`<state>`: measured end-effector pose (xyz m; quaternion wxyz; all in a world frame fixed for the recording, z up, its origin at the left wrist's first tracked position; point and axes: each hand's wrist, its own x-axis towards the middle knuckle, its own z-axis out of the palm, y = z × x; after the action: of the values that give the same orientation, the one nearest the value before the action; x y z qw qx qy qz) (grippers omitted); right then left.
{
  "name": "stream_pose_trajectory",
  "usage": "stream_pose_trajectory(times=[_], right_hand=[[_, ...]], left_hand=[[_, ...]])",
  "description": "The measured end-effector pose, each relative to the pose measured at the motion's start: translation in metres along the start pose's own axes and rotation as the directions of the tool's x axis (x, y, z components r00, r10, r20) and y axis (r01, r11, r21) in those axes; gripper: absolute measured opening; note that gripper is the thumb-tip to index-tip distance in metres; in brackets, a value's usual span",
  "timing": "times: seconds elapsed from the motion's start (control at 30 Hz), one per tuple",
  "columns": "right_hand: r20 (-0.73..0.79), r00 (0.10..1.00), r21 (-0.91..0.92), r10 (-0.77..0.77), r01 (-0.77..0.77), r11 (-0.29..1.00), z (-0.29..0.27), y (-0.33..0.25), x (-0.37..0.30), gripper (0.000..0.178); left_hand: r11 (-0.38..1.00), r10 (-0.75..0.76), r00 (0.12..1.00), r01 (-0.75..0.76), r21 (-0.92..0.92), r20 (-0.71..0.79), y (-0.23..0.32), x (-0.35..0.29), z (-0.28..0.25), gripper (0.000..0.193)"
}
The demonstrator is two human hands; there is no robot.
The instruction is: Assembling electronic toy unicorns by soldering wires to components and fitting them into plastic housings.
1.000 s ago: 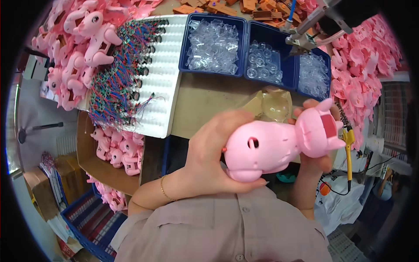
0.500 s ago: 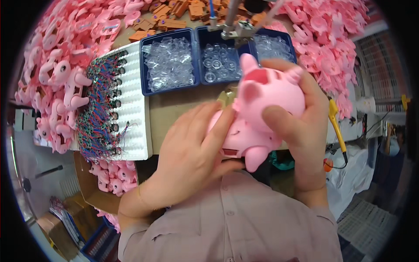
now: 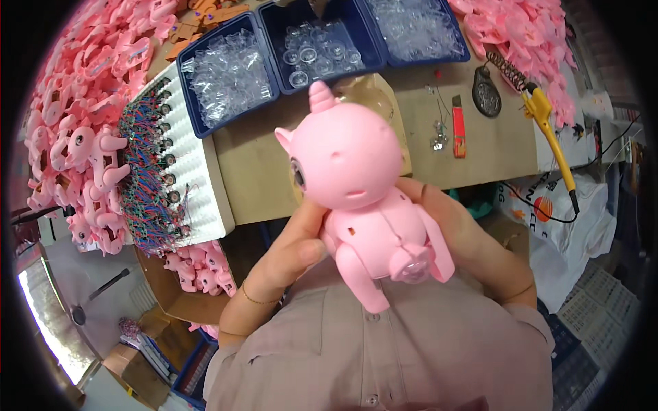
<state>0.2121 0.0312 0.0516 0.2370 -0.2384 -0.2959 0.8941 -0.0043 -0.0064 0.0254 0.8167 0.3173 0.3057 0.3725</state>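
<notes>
A pink toy unicorn (image 3: 346,157) is held up in front of my shirt, its round head and horn toward the table. My left hand (image 3: 301,240) grips the body's left side, thumb along it. On the other side, my right hand (image 3: 445,216) is closed round the body, its fingers partly hidden behind the toy. Stubby legs hang toward me, and a clear plastic piece (image 3: 415,268) sits at the body's lower end. One dark eye shows at the head's left edge.
Blue bins (image 3: 274,85) of clear plastic parts stand at the back. On the left lie a white foam tray (image 3: 199,185), wired components (image 3: 147,171) and pink toy bodies (image 3: 82,151). A red cutter (image 3: 458,130) and a yellow-handled soldering iron (image 3: 548,127) are on the right.
The unicorn has been turned, so its horn now points away from me and its smooth side shows. My right hand has moved from the head down to the body; the view has shifted.
</notes>
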Motion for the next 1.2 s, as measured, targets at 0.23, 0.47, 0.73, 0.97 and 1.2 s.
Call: stream_pose_trajectory(times=[0.23,0.47,0.73,0.97,1.2], right_hand=[[-0.1,0.988,-0.038,0.118,-0.122,0.992,-0.001,0.024,-0.018,0.057],[0.086,0.92,-0.198,0.383,-0.361,0.911,0.007,-0.011,-0.016,0.061],[-0.016,0.867,-0.249,0.499,-0.487,0.837,0.013,-0.005,-0.032,0.051],[0.022,0.908,-0.364,0.418,-0.382,0.85,0.021,-0.01,-0.018,0.043],[-0.28,0.93,-0.221,0.237,-0.303,0.927,0.007,-0.026,0.036,0.061]], left_hand=[[0.944,-0.328,0.943,0.326,-0.042,-0.05,0.017,-0.012,0.006,0.066],[0.734,-0.678,0.722,0.677,0.058,0.139,0.061,-0.012,0.02,0.053],[0.761,-0.642,0.759,0.648,-0.029,0.109,0.054,-0.024,0.019,0.054],[0.788,-0.611,0.787,0.615,-0.025,0.091,0.051,-0.023,0.016,0.063],[0.826,-0.456,0.878,0.479,-0.296,0.146,0.058,0.012,-0.03,0.061]])
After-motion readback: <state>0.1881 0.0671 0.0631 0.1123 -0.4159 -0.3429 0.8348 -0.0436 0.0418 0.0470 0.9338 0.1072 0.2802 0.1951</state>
